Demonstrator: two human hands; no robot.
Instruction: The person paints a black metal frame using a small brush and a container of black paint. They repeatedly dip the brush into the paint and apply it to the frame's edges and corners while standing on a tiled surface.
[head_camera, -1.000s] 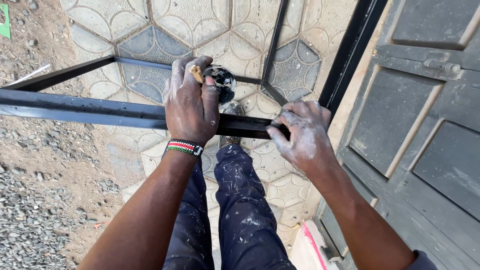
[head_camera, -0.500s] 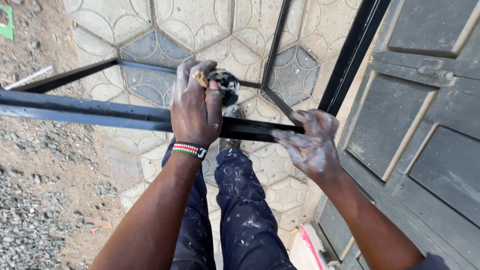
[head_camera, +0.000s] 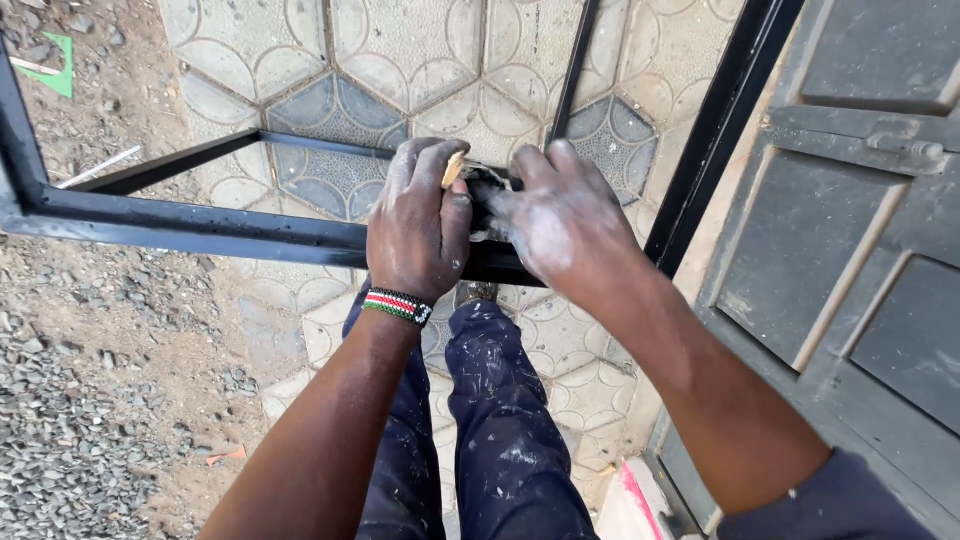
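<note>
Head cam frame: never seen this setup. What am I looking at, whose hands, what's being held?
There is no machine here: one camera sits on a person's head and looks down at their own two bare hands. Both hands meet at a black metal frame of square tube that stands over patterned paving tiles. The left hand, with a striped beaded wristband, grips the bar and pinches a small tan piece; what it is, I cannot tell. The right hand, dusted white, covers a small dark thing at the same spot, mostly hidden. Below are paint-spattered trousers, gravel to the left, a grey panelled door to the right.
</note>
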